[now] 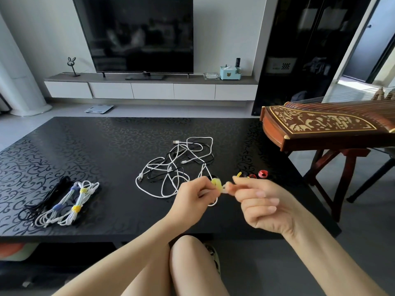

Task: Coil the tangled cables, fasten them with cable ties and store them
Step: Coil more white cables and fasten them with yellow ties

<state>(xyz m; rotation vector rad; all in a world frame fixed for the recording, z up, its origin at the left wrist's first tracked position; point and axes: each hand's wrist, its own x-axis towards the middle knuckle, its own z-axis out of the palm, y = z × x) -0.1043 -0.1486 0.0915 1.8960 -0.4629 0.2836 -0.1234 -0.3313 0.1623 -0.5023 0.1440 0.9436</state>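
A tangle of white and black cables lies in the middle of the black patterned table. My left hand grips a coiled white cable with a yellow cable tie at its top. My right hand pinches the other end of that yellow tie. Both hands hover above the table's near edge. Bundled cables, white ones with yellow and blue ties beside a black one, lie at the table's left. Spare ties, red and yellow, sit just beyond my right hand.
A wooden zither on a stand juts over the table's right corner. A television stands on a low cabinet beyond the table. My knees are below the table's near edge.
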